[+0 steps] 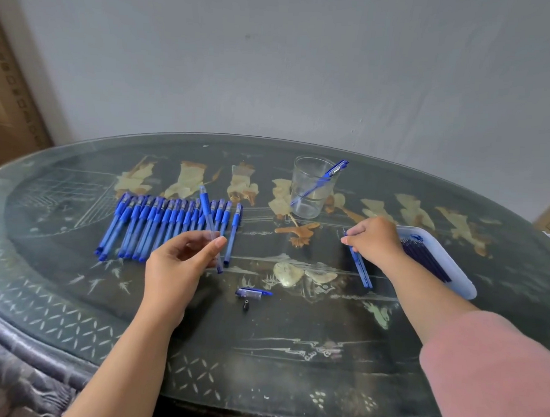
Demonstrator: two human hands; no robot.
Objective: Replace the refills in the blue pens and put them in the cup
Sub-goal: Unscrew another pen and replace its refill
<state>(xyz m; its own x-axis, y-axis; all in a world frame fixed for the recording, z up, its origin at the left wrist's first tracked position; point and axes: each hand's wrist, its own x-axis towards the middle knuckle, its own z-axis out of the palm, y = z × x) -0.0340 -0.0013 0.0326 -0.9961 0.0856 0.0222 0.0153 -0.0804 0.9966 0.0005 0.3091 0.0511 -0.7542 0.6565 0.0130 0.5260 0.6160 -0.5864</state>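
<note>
Grey wall stands behind a dark, round-edged table [292,351] with a shiny glass top and old painted pictures under it. On the left side of the table lies a long row of blue pens [169,225], side by side, touching each other. The left hand [176,264] is just in front of that row. Its thumb and fingers pinch one pen [207,208] and hold it up off the table, with the blue grip end pointing away. A clear cup [311,186] stands upright near the far middle of the table, and one finished blue pen [320,183] leans inside it. The right hand [373,241] is curled around thin blue refills [361,267], whose lower ends reach the table. Just beside that hand sits a white tray [454,266] with more refills [426,256] lying in it. A blue pen cap [252,293] and a tiny black piece [246,304] lie on the table between the two arms. A pink sleeve [496,369] covers the right arm.
</note>
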